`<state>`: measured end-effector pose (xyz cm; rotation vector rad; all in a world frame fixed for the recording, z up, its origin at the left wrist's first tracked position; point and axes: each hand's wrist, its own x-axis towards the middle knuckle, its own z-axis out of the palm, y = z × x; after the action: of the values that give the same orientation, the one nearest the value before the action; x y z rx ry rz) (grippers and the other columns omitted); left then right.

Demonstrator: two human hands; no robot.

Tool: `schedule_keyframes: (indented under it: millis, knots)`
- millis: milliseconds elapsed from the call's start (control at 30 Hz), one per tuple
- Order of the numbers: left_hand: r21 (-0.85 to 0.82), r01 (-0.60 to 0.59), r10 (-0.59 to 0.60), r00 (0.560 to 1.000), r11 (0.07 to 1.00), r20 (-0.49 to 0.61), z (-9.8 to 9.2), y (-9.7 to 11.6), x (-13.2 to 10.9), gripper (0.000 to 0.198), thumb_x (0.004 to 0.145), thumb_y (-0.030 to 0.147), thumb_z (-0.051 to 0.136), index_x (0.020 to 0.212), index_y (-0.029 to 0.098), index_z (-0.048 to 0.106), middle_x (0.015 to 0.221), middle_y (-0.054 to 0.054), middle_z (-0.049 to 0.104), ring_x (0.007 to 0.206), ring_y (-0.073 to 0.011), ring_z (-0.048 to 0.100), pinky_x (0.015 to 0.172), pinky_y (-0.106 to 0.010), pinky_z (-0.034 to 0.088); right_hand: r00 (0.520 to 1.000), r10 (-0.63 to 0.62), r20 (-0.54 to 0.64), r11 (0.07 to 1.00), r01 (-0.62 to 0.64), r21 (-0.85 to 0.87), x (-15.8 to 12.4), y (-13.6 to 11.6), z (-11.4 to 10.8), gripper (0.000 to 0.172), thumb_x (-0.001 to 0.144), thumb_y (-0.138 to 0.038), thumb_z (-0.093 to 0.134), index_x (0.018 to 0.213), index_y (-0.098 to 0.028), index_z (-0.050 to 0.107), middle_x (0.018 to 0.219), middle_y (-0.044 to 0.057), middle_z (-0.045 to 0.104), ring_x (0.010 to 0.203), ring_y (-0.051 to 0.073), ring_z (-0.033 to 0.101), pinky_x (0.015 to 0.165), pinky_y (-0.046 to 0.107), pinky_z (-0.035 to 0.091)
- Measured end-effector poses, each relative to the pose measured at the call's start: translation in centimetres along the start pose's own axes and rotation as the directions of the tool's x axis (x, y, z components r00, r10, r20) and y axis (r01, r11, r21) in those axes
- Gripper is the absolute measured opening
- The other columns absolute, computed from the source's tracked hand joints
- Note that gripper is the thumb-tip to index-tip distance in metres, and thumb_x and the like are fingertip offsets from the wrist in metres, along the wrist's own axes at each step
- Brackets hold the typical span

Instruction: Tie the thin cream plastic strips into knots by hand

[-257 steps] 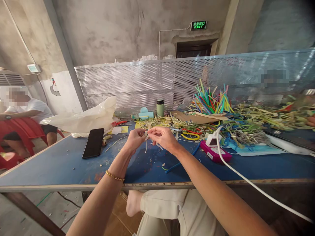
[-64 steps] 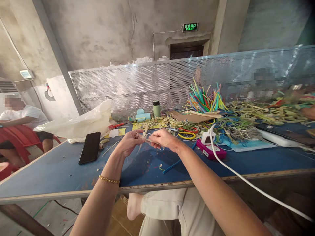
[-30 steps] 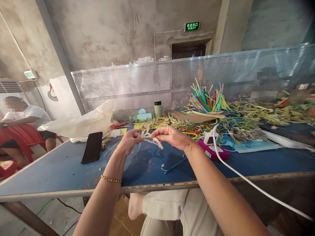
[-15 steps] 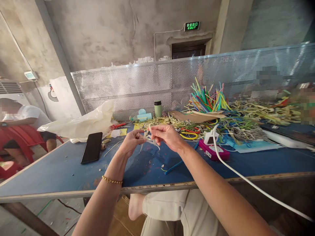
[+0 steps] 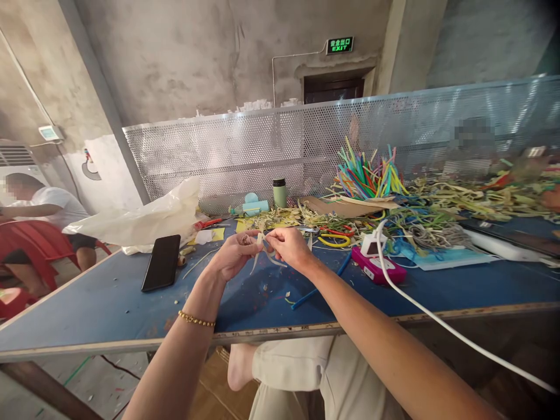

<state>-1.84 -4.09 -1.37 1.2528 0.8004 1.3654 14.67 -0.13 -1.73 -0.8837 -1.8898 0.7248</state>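
Note:
Several thin, pale cream strips (image 5: 261, 240), apparently woven or folded together, are held above the table between my two hands. My left hand (image 5: 236, 254) pinches the piece from the left with thumb and fingers. From the right, my right hand (image 5: 289, 247) pinches at its upper edge, its fingertips close to those of the left. Loose strip ends (image 5: 275, 260) hang down below the fingers. How the strips cross inside the grip is too small to make out.
A black phone (image 5: 161, 263) lies left on the blue table (image 5: 100, 303). To the right are a magenta power strip (image 5: 378, 267) with a white cable, yellow-handled scissors (image 5: 334, 240) and a blue stick (image 5: 321, 282). Behind stand a green bottle (image 5: 279, 193) and heaped strips (image 5: 481, 198). A person sits left.
My right hand has moved slightly left and down, closer to the left hand, now pinching the strips at their upper edge. The left hand stays nearly in place.

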Motion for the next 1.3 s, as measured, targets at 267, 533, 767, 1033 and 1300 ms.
schedule_keyframes:
  millis: [267,533,767,1033,1300]
  knots:
    - [-0.034,-0.016,0.014,0.999,0.999,-0.037,-0.2,-0.2,0.2,0.044,0.054,0.012,0.087,0.091,0.010,0.063,0.052,0.007,0.054,0.050,-0.0061,0.047,0.058,-0.022,0.035,0.999,-0.005,-0.035,0.996,0.002,-0.095,0.0,-0.2,-0.2,0.015,0.078,-0.025,0.059,0.070,-0.015,0.067,0.049,-0.002,0.058,0.037,0.008,0.048,0.043,0.019,0.035]
    - [0.065,-0.046,0.050,0.997,0.997,-0.063,-0.1,-0.4,0.2,0.050,0.051,0.015,0.087,0.093,0.008,0.063,0.052,0.007,0.055,0.050,-0.0066,0.046,0.058,-0.024,0.034,1.000,-0.009,-0.003,0.998,0.009,-0.060,0.0,0.0,0.0,0.016,0.078,-0.028,0.060,0.070,-0.015,0.065,0.049,-0.003,0.057,0.037,0.008,0.048,0.042,0.020,0.034]
    - [0.149,-0.059,0.068,0.996,0.987,-0.053,-0.2,-0.8,0.3,0.061,0.051,0.020,0.086,0.104,0.008,0.060,0.055,0.007,0.056,0.052,-0.0081,0.048,0.059,-0.025,0.034,0.997,-0.068,0.029,0.989,0.071,-0.130,-0.3,-0.4,-0.1,0.019,0.083,-0.023,0.059,0.066,-0.016,0.062,0.051,-0.002,0.058,0.043,0.009,0.049,0.048,0.021,0.035]
    - [0.314,-0.065,0.071,0.997,0.947,-0.008,-0.3,-1.1,0.4,0.059,0.055,0.018,0.082,0.109,0.009,0.060,0.062,0.006,0.055,0.059,-0.0091,0.050,0.061,-0.024,0.037,0.984,-0.128,0.122,0.979,0.145,-0.143,-0.4,-0.6,0.1,0.015,0.093,-0.024,0.052,0.101,-0.015,0.061,0.062,-0.001,0.061,0.049,0.010,0.053,0.053,0.022,0.037]
    - [0.371,-0.081,0.043,0.993,0.925,0.110,0.3,-1.0,0.0,0.050,0.058,0.018,0.080,0.102,0.013,0.058,0.073,0.004,0.055,0.066,-0.0100,0.050,0.064,-0.025,0.041,0.975,-0.213,0.057,0.954,0.220,-0.205,-0.2,0.1,-0.1,0.014,0.083,-0.029,0.066,0.076,-0.019,0.072,0.066,0.001,0.062,0.060,0.012,0.054,0.058,0.025,0.038]
